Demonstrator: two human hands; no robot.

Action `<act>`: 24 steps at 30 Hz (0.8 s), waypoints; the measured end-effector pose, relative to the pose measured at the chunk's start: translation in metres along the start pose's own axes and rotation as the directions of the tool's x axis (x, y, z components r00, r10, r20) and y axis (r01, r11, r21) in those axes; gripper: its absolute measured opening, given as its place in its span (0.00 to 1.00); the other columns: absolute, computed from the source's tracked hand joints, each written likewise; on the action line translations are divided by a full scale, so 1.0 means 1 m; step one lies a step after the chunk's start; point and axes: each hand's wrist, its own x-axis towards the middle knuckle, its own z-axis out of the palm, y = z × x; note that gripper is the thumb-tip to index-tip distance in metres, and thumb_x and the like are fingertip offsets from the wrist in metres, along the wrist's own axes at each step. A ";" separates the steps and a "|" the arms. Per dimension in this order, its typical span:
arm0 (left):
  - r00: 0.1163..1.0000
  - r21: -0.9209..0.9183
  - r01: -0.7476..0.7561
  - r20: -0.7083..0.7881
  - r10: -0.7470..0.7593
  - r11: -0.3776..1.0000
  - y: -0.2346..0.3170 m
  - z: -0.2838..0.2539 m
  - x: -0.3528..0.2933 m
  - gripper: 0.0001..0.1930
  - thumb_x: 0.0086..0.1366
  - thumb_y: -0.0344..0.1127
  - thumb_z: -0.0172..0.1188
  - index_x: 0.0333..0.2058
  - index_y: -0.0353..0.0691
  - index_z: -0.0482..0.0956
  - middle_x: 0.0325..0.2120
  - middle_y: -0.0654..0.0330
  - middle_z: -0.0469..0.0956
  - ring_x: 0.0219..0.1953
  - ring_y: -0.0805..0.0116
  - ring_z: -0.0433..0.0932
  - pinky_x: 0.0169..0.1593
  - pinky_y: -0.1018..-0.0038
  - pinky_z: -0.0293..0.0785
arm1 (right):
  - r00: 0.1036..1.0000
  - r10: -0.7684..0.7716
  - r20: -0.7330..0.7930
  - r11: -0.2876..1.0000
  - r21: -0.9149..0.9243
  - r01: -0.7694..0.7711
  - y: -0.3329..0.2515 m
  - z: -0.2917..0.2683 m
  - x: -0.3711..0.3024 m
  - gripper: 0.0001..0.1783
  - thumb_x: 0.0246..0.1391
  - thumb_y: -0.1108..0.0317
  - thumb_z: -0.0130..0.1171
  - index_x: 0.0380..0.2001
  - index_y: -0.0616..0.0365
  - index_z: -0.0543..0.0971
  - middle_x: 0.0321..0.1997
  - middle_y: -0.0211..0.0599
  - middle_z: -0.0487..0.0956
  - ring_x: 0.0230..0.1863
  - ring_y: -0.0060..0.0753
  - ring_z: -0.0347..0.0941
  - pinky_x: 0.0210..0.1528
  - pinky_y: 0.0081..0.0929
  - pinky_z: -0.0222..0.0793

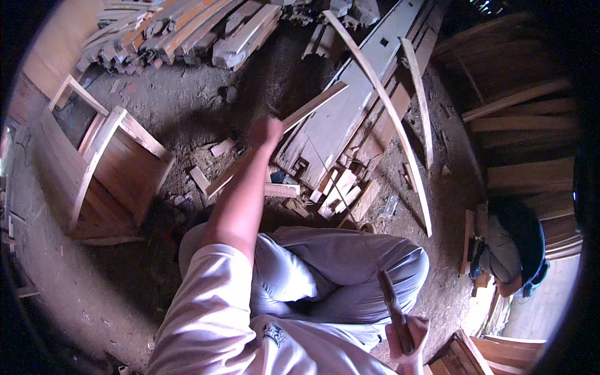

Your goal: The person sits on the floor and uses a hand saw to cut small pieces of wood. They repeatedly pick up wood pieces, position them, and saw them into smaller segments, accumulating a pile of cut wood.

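Note:
My left arm reaches forward across my bent legs. My left hand (267, 132) is closed in a fist round a narrow wooden strip (315, 106), which runs slantwise from beside my forearm to over the long grey board (340, 103). Low on the right, close to my body, my right hand (409, 340) is wrapped round a brown stick-like tool (392, 300). Its exact kind does not show. A thin dark line runs forward from near its tip toward the grey board; whether it belongs to the tool is unclear. Short wood offcuts (340, 194) lie beyond my knees.
Stacked wood pieces (181, 34) lie at the far left. A wooden frame with panels (122, 169) stands on the left. A long curved strip (390, 106) crosses the grey board. Wooden planks (531, 137) lean at the right, near another person (509, 247). Scraps litter the dirt floor.

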 end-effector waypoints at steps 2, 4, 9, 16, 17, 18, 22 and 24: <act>0.992 -0.042 0.057 -0.110 -0.061 0.998 0.005 -0.015 -0.006 0.22 0.67 0.44 0.48 0.40 0.34 0.87 0.43 0.37 0.83 0.50 0.38 0.82 0.54 0.50 0.79 | 0.983 -0.162 -0.083 0.987 -0.008 0.161 0.020 0.010 -0.010 0.17 0.43 0.69 0.66 0.15 0.55 0.66 0.12 0.38 0.65 0.12 0.47 0.63 0.20 0.40 0.55; 0.991 -0.133 -0.003 -0.132 -0.015 0.991 0.017 -0.042 -0.011 0.24 0.69 0.45 0.46 0.38 0.30 0.86 0.39 0.34 0.82 0.48 0.36 0.82 0.51 0.48 0.79 | 0.949 -0.309 -0.061 0.950 -0.069 0.305 0.036 0.024 -0.010 0.13 0.40 0.72 0.66 0.17 0.56 0.68 0.15 0.37 0.68 0.15 0.46 0.67 0.21 0.39 0.61; 0.969 -0.357 0.069 0.247 0.023 0.932 0.084 -0.116 -0.074 0.32 0.74 0.57 0.44 0.23 0.35 0.80 0.17 0.52 0.79 0.19 0.53 0.79 0.25 0.55 0.74 | 0.928 -0.356 0.110 0.880 -0.293 0.373 0.055 0.062 0.022 0.08 0.46 0.68 0.62 0.31 0.59 0.78 0.32 0.42 0.81 0.32 0.48 0.81 0.35 0.43 0.77; 0.965 -0.097 -0.261 -0.018 0.260 0.960 0.102 -0.156 -0.154 0.37 0.76 0.59 0.41 0.37 0.25 0.83 0.33 0.32 0.82 0.42 0.29 0.81 0.50 0.44 0.74 | 0.733 -0.335 0.592 0.739 -0.317 0.594 0.039 0.069 0.030 0.19 0.46 0.67 0.61 0.41 0.67 0.75 0.34 0.53 0.78 0.39 0.50 0.80 0.42 0.48 0.75; 0.975 -0.054 -0.222 -0.005 0.222 0.973 0.107 -0.161 -0.166 0.37 0.76 0.60 0.41 0.31 0.27 0.84 0.33 0.30 0.81 0.42 0.32 0.82 0.50 0.45 0.75 | 0.666 -0.331 0.669 0.756 -0.234 0.611 0.035 0.063 0.039 0.19 0.47 0.67 0.62 0.41 0.68 0.75 0.34 0.53 0.78 0.38 0.51 0.80 0.41 0.49 0.76; 0.978 -0.002 -0.209 0.004 0.209 0.978 0.118 -0.161 -0.181 0.35 0.76 0.57 0.41 0.30 0.28 0.84 0.32 0.32 0.81 0.41 0.32 0.82 0.48 0.45 0.76 | 0.596 -0.316 0.738 0.775 -0.161 0.611 0.032 0.055 0.052 0.20 0.48 0.66 0.62 0.42 0.68 0.74 0.34 0.53 0.78 0.38 0.52 0.80 0.41 0.50 0.76; 0.961 0.204 -0.262 -0.037 0.275 0.943 0.104 -0.157 -0.204 0.34 0.77 0.52 0.41 0.24 0.31 0.84 0.26 0.38 0.82 0.33 0.37 0.83 0.42 0.46 0.78 | 0.744 -0.407 0.529 0.824 -0.138 0.549 -0.057 0.026 0.157 0.25 0.51 0.59 0.67 0.47 0.64 0.75 0.33 0.52 0.80 0.33 0.55 0.80 0.37 0.49 0.77; 0.919 0.164 -0.381 -0.044 0.392 0.910 0.104 -0.143 -0.210 0.34 0.77 0.52 0.41 0.22 0.33 0.84 0.21 0.41 0.81 0.28 0.39 0.83 0.37 0.48 0.79 | 0.741 -0.666 0.078 0.669 -0.376 0.641 -0.049 0.054 0.223 0.30 0.48 0.58 0.69 0.52 0.60 0.75 0.33 0.50 0.81 0.34 0.55 0.81 0.38 0.48 0.77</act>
